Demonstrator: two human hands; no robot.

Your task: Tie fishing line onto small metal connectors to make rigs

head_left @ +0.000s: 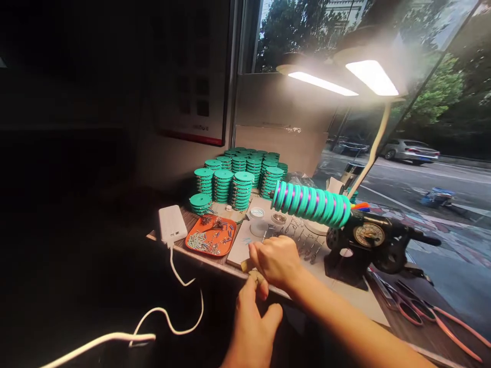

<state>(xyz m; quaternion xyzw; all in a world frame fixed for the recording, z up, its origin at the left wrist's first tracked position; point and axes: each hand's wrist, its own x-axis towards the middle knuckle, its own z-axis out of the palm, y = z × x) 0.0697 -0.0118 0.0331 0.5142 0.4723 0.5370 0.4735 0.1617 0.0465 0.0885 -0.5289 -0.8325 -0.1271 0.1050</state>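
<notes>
My right hand (280, 260) is closed in a fist just past the table's front edge, with a tan wrap (245, 266) beside its fingertips. Below it, my left hand (251, 312) has its fingers curled in close to the right one, with a tan wrap on the index finger. Whatever lies between the fingers is too small or hidden to name. Behind the hands is a pale board (242, 240) with thin bits on it. Several small metal fittings (307, 243) lie in rows beyond my right hand.
An orange tray (226, 230) holds small parts. Turquoise spools (242, 186) are stacked behind. More turquoise rings (310, 203) sit on a black winder (353, 245) with a dial. Scissors (412, 306) lie right, a white power bank (172, 224) left. Lamps (372, 76) hang above.
</notes>
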